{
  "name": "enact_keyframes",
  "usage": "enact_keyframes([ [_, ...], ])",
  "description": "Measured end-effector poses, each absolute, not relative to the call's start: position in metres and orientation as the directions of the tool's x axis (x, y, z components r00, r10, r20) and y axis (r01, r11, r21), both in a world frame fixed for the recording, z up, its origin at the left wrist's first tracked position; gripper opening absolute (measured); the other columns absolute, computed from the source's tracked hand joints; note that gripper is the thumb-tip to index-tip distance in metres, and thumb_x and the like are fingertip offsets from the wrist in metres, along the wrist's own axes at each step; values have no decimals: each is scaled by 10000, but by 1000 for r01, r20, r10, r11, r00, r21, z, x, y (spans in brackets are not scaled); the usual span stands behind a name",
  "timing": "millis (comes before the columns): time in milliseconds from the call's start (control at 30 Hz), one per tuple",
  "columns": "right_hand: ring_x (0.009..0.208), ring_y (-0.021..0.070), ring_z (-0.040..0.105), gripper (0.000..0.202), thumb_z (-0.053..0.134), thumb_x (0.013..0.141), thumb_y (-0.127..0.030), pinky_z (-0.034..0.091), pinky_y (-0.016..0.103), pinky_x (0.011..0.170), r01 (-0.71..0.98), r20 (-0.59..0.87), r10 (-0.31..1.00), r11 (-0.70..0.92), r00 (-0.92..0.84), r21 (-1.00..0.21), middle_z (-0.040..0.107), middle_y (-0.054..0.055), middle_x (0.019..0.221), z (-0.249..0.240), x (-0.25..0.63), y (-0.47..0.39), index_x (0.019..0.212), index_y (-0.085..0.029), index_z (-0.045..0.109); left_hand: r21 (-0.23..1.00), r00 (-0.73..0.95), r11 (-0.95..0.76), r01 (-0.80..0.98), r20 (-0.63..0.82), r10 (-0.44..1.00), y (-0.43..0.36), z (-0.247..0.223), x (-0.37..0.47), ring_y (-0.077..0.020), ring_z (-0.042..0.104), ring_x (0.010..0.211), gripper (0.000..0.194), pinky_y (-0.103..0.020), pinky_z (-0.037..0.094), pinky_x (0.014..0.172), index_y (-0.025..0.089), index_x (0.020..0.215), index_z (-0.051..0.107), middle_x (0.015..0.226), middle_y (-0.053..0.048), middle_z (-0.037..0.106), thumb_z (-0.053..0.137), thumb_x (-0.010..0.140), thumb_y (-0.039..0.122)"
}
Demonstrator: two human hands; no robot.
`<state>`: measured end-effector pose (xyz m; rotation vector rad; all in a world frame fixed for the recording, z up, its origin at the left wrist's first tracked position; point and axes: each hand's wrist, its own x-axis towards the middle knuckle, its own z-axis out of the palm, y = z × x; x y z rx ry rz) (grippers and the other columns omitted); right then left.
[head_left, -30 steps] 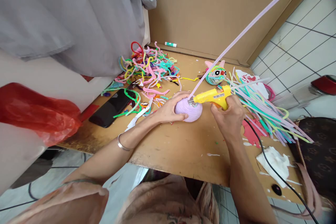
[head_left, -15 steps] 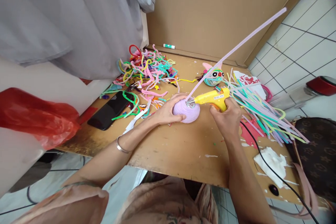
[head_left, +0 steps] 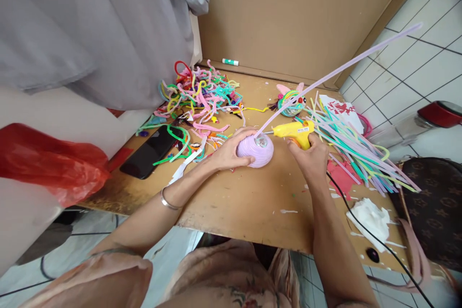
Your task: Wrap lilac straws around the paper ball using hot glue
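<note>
My left hand (head_left: 236, 150) is closed around the left side of a ball wrapped in lilac pipe cleaner (head_left: 257, 156). A clear, uncovered patch shows at the ball's top. From there a long loose end of lilac pipe cleaner (head_left: 335, 73) sticks out up and to the right. In my right hand (head_left: 308, 151) is a yellow hot glue gun (head_left: 294, 131), held by its handle. Its metal nozzle points left, close to the strand's base above the ball; I cannot tell whether it touches. My right index finger is partly hidden behind the gun.
A heap of coloured pipe cleaner pieces (head_left: 205, 91) and a black phone (head_left: 147, 154) lie left. Behind the gun sits a finished-looking eyed figure (head_left: 290, 103). Straight pipe cleaners (head_left: 357, 147), crumpled tissue (head_left: 371, 219), the gun's black cord (head_left: 364, 226) and a brown bag (head_left: 433, 211) are right.
The glue gun's nozzle has lifted off the ball's top and sits slightly higher. The loose lilac strand has swung lower to the right. My left hand keeps its hold.
</note>
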<state>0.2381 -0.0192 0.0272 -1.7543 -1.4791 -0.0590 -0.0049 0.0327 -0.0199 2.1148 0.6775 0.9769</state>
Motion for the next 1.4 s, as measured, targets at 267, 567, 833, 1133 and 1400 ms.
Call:
enact_keyframes([
  [267,907,309,649,404,633,807,-460,456,378,745,890,234,873,-363,428,-276,708,189,980,-6,264,-8,1023,-121,666,761,575,-618,196,421,701,33,-20,-4,-374,479,1418,737,-586,364,1206,191,1395,529,1481,-171,516,726,732,446],
  [567,919,292,624,673,644,785,-629,472,417,805,826,313,926,0,213,-564,666,142,976,31,233,-31,1215,-111,638,699,607,-686,202,461,648,32,-13,2,-364,503,1398,688,-570,374,1206,173,1343,571,1449,-163,561,738,700,352],
  [833,509,118,498,438,746,647,-592,415,274,541,214,200,977,182,68,-960,576,-29,574,53,194,-9,774,-184,649,688,616,-696,206,462,638,29,-5,7,-361,528,1370,688,-576,396,1185,183,1315,591,1437,-164,576,769,668,335],
  [1133,693,186,651,154,626,802,-308,517,326,703,530,476,878,382,48,-757,760,49,795,39,204,-37,770,-223,750,696,591,-688,205,472,654,26,-6,9,-341,553,1345,636,-561,400,1181,192,1287,612,1404,-144,600,745,671,285],
  [1400,689,175,634,133,600,861,-203,488,293,655,709,609,790,470,-72,-526,705,41,793,33,203,-38,807,-212,721,696,590,-696,178,491,641,25,-7,7,-334,557,1341,626,-552,411,1172,193,1291,606,1402,-143,600,743,688,291],
])
